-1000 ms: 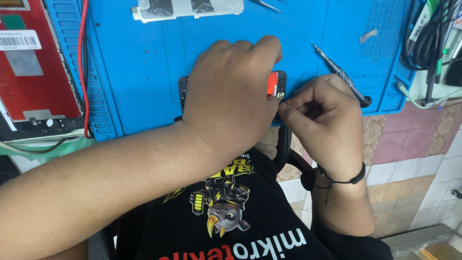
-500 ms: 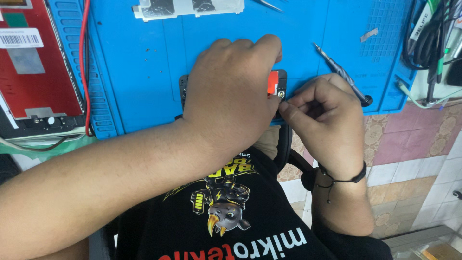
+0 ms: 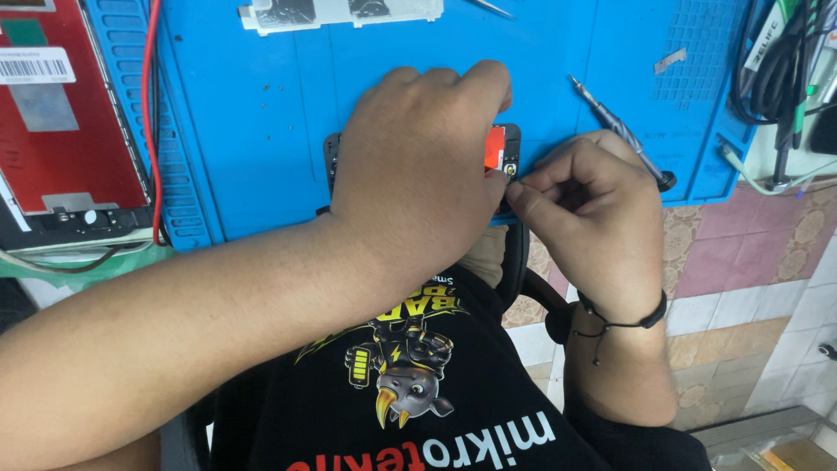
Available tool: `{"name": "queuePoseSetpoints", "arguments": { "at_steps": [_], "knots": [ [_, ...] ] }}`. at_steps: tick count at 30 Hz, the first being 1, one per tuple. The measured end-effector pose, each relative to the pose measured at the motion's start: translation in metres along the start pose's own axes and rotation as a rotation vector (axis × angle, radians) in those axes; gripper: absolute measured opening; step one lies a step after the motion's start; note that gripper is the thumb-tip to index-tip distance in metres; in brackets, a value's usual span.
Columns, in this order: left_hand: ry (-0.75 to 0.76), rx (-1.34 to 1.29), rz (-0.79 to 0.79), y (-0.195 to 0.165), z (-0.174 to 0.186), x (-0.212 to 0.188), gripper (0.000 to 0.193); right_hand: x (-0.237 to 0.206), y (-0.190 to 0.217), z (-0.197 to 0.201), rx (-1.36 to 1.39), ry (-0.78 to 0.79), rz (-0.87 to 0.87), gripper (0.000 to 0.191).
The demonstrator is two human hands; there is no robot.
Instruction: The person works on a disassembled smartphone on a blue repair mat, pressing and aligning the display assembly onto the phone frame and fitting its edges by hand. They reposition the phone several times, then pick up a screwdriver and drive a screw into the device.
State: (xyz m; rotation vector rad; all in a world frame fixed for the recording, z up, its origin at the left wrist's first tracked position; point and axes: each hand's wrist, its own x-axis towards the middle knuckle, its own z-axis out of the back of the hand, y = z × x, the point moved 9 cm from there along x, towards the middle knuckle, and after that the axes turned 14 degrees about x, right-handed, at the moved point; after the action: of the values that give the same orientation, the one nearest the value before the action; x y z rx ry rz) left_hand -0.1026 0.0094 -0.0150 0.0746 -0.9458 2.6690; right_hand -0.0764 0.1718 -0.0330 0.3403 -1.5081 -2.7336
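In the head view, the left hand [image 3: 418, 166] lies palm down over a small dark device with a red patch [image 3: 500, 150] that rests on the near edge of the blue rubber work mat [image 3: 261, 113]. The hand covers nearly all of the device; only its left end and its right end, with the red patch, show past the knuckles and thumb. The fingers curl over its far edge and press it down onto the mat rather than lift it. The right hand [image 3: 588, 205] sits just beside it on the right, closed into a loose fist, thumb and forefinger pinched together at the device's right near corner, touching the left thumb; whatever they pinch is too small to make out. A slim metal screwdriver with a dark tip cap [image 3: 623, 133] lies on the mat just beyond the right knuckles, apart from them. At the mat's far edge lies a flat silvery metal plate [image 3: 340, 13]. To the left, off the mat, lies a red phone screen panel [image 3: 65, 131], well apart.
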Motion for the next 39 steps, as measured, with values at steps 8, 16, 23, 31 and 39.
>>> {"name": "queuePoseSetpoints", "arguments": {
  "at_steps": [8, 16, 23, 31, 39],
  "knots": [
    [-0.023, -0.005, -0.018, -0.001, 0.001, -0.002, 0.029, -0.003, -0.002, 0.001, 0.010, -0.010, 0.010, 0.018],
    [-0.037, -0.075, -0.049, -0.001, 0.008, -0.006, 0.027, -0.014, 0.003, -0.001, 0.140, 0.015, 0.043, 0.021],
    [-0.051, 0.096, -0.119, -0.011, 0.024, -0.011, 0.038, -0.027, 0.011, 0.005, 0.056, -0.001, 0.148, 0.026],
    [0.214, 0.419, -0.164, -0.025, 0.013, -0.013, 0.071, -0.043, -0.008, 0.020, 0.238, -0.088, 0.057, 0.022],
    [0.222, 0.306, -0.168, -0.030, 0.013, -0.004, 0.056, -0.055, -0.033, 0.027, 0.490, -0.126, -0.151, 0.020]
  ]
}}
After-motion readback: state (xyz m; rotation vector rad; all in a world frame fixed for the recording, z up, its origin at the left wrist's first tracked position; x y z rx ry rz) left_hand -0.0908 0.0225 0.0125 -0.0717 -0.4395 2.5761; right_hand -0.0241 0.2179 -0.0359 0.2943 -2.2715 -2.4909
